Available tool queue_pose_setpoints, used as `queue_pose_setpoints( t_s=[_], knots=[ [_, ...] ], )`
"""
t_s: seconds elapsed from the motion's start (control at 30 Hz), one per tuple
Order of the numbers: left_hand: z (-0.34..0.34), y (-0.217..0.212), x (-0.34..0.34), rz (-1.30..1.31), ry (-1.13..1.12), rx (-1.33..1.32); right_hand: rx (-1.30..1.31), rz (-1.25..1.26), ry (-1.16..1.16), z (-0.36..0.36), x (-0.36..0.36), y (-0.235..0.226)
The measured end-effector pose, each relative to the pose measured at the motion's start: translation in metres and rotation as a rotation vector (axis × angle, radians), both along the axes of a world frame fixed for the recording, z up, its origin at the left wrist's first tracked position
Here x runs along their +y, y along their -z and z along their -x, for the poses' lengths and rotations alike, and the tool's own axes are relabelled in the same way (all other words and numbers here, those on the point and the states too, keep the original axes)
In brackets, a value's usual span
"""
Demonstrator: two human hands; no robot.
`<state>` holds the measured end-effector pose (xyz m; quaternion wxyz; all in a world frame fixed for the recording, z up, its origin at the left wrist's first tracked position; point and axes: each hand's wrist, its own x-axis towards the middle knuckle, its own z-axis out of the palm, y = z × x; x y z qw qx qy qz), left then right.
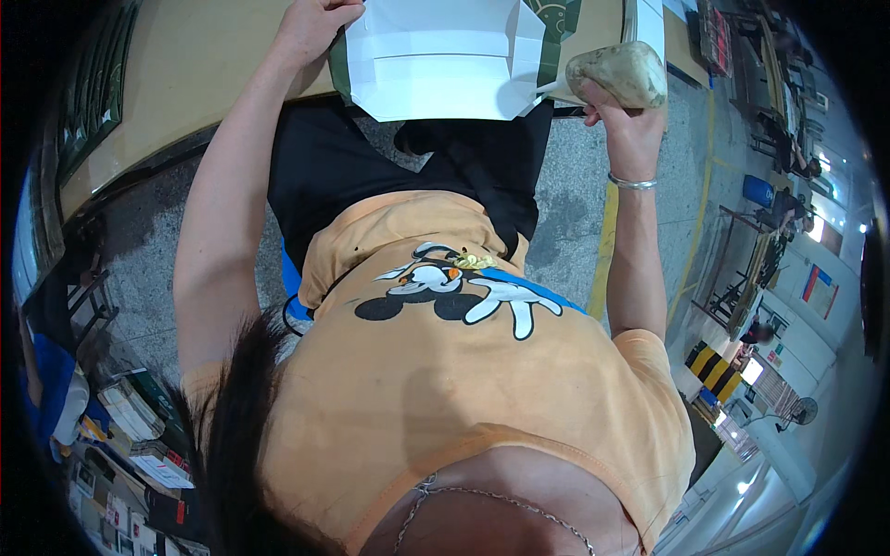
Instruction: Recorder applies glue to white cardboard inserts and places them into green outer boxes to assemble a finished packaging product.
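In front of me, at the table's near edge, lies a creased cardboard box blank point(431, 79), white on its upper face with dark green at its sides. My left hand point(311, 35) pinches the blank's left edge near the top of the view. A stained, whitish squeeze bottle point(623, 74) with a thin white nozzle is gripped in my right hand point(632, 134). The bottle lies tilted on its side, its nozzle pointing left at the blank's right side flap. Whether the tip touches the cardboard I cannot tell.
The tan tabletop point(204, 69) curves away to the left, where a stack of dark green sheets point(100, 88) lies. Stacked boxes point(139, 417) are at lower left. On the right are a yellow floor line point(706, 185), a blue barrel point(757, 191), a fan point(799, 410) and other people at benches.
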<state>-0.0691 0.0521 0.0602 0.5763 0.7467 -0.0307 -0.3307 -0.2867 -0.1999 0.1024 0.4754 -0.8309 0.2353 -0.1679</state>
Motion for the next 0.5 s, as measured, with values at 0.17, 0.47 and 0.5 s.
queue_pose_setpoints(
  t_s=[0.17, 0.47, 0.5],
  knots=[
    [0.000, 0.002, -0.001, -0.013, -0.016, 0.004, -0.011, -0.001, -0.003, 0.001, -0.008, 0.004],
    [-0.001, 0.002, -0.002, -0.023, -0.017, 0.017, 0.029, -0.024, 0.014, 0.004, -0.003, -0.006],
    [-0.002, 0.007, -0.001, 0.021, -0.011, -0.014, 0.011, -0.013, 0.020, 0.003, -0.004, -0.008]
  ],
)
